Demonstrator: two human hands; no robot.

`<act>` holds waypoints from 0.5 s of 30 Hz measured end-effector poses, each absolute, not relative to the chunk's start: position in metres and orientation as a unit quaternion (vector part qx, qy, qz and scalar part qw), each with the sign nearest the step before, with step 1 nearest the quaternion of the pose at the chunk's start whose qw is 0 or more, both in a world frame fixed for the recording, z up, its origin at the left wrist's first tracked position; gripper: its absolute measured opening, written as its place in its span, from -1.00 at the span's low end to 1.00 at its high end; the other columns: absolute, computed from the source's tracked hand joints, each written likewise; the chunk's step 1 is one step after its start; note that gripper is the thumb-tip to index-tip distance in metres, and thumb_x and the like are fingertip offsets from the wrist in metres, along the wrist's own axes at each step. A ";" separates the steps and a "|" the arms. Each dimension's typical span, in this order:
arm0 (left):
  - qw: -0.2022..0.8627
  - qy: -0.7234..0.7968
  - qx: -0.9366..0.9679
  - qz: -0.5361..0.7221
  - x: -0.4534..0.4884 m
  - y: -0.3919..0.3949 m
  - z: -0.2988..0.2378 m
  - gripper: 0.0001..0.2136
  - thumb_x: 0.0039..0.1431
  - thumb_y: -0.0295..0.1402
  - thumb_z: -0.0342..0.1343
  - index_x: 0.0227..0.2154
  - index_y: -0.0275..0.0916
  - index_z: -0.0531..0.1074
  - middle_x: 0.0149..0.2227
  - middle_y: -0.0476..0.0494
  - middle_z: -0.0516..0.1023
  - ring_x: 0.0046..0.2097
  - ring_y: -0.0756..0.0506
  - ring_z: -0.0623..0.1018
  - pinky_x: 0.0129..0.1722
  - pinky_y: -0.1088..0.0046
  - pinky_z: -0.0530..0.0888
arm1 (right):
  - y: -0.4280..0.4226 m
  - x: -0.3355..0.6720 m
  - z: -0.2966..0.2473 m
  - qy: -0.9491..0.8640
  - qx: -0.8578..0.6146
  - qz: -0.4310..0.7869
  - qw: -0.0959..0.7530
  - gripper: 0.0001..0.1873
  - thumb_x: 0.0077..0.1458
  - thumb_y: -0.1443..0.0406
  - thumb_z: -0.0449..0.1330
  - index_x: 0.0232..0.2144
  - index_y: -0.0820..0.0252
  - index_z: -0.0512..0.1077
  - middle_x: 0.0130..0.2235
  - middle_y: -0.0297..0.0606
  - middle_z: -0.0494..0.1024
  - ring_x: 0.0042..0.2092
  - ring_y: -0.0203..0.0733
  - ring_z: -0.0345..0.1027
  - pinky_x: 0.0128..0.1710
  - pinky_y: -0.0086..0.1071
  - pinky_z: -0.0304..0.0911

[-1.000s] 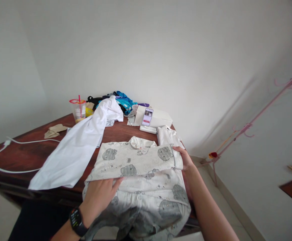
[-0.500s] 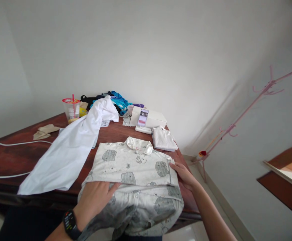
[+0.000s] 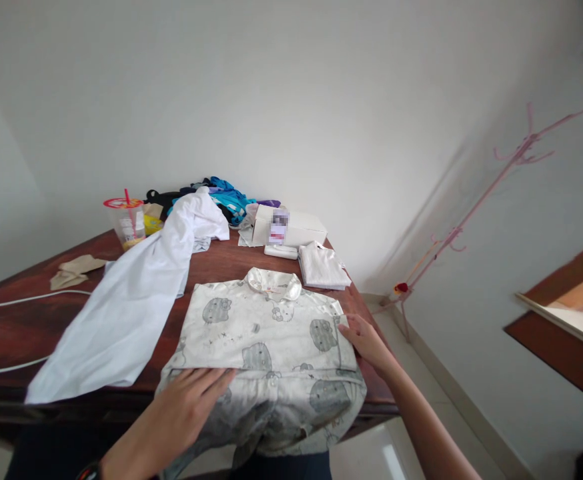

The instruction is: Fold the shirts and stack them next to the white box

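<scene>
A pale collared shirt (image 3: 281, 340) with grey cat prints lies on the dark red wooden table (image 3: 221, 260), collar toward the wall. Its lower part hangs over the front edge. My left hand (image 3: 186, 407) rests flat on the shirt's lower left, fingers stretched along a horizontal fold. At the shirt's right edge is my right hand (image 3: 366, 340), its fingers extended and touching the cloth near the sleeve. Left of the shirt a white garment (image 3: 116, 320) is spread lengthwise. A folded white garment (image 3: 323, 265) lies beyond the collar on the right.
A plastic cup with a red straw (image 3: 126, 223) stands at the back left, near a heap of dark and blue clothes (image 3: 231, 200). A phone (image 3: 278, 227) leans on a white box (image 3: 304, 229). A pink coat rack (image 3: 471, 207) stands right of the table.
My left hand has come out from under the shirt's fold and now lies on top of it. My right hand stays at the right edge. The view has shifted slightly.
</scene>
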State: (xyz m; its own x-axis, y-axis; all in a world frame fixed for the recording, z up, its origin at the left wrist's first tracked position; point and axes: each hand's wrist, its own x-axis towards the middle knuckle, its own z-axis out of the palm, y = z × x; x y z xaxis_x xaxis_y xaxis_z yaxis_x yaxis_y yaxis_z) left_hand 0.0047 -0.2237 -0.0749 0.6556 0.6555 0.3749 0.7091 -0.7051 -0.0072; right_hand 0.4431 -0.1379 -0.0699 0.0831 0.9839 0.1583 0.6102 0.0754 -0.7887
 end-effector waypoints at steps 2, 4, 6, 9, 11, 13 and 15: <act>0.098 -0.321 -0.925 -0.179 -0.002 -0.231 -0.070 -0.42 0.18 -0.62 -0.03 0.25 -0.11 0.34 0.19 -0.10 0.50 0.14 -0.15 0.53 0.16 0.34 0.44 | -0.140 0.444 -0.071 -0.632 -0.637 0.251 0.363 -0.52 0.12 0.04 0.18 -0.01 0.19 0.46 -0.22 -0.12 0.63 -0.25 0.00 0.50 -0.26 -0.21 0.37; 0.096 -0.291 -0.931 -0.200 -0.007 -0.236 -0.062 -0.52 0.25 -0.53 0.03 0.22 -0.11 0.37 0.16 -0.07 0.53 0.12 -0.12 0.55 0.18 0.40 0.43 | -0.142 0.443 -0.070 -0.635 -0.650 0.238 0.344 -0.51 0.14 0.08 0.15 0.06 0.18 0.42 -0.22 -0.13 0.63 -0.25 0.00 0.50 -0.26 -0.22 0.36; 0.073 -0.299 -0.918 -0.251 -0.010 -0.237 -0.052 -0.60 0.30 -0.45 0.06 0.17 -0.11 0.42 0.06 -0.05 0.61 0.04 -0.08 0.60 0.13 0.47 0.47 | -0.144 0.441 -0.069 -0.639 -0.673 0.201 0.315 -0.49 0.16 0.11 0.13 0.12 0.17 0.36 -0.22 -0.13 0.62 -0.25 0.00 0.51 -0.24 -0.24 0.33; 0.025 -0.383 -0.855 -0.347 -0.014 -0.224 -0.041 -0.68 0.35 -0.37 0.02 0.12 -0.10 0.43 0.04 -0.07 0.61 0.03 -0.09 0.61 0.11 0.45 0.50 | -0.147 0.438 -0.066 -0.643 -0.715 0.135 0.240 -0.46 0.18 0.13 0.13 0.17 0.18 0.29 -0.19 -0.11 0.61 -0.20 0.03 0.51 -0.21 -0.26 0.27; -0.002 -0.459 -0.798 -0.390 -0.020 -0.202 -0.037 -0.67 0.37 -0.27 -0.01 0.13 -0.12 0.40 0.17 -0.16 0.50 0.17 -0.18 0.51 0.18 0.28 0.46 | -0.149 0.438 -0.065 -0.639 -0.736 0.104 0.196 -0.43 0.20 0.11 0.13 0.19 0.20 0.26 -0.17 -0.07 0.60 -0.15 0.08 0.51 -0.19 -0.25 0.24; -0.032 -0.524 -0.748 -0.406 -0.031 -0.173 -0.037 -0.59 0.32 -0.13 -0.01 0.15 -0.17 0.35 0.25 -0.27 0.38 0.26 -0.28 0.40 0.23 0.08 0.39 | -0.150 0.439 -0.064 -0.634 -0.748 0.081 0.175 -0.42 0.19 0.07 0.14 0.18 0.22 0.27 -0.13 -0.02 0.59 -0.09 0.13 0.49 -0.17 -0.24 0.22; -0.090 -0.578 -0.706 -0.398 -0.044 -0.142 -0.040 -0.44 0.23 0.00 0.03 0.18 -0.24 0.28 0.26 -0.39 0.33 0.19 -0.36 0.46 0.19 -0.02 0.40 | -0.150 0.440 -0.063 -0.632 -0.752 0.070 0.176 -0.41 0.17 0.04 0.16 0.14 0.24 0.30 -0.12 0.00 0.59 -0.06 0.15 0.48 -0.17 -0.24 0.21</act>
State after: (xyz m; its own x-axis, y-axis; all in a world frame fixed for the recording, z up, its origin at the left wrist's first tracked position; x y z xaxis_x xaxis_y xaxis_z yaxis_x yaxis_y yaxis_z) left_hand -0.0442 -0.1415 -0.0396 0.0141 0.8886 0.4584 0.7451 -0.3151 0.5878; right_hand 0.4397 -0.1499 -0.0633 0.1917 0.9744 0.1176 0.9251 -0.1394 -0.3533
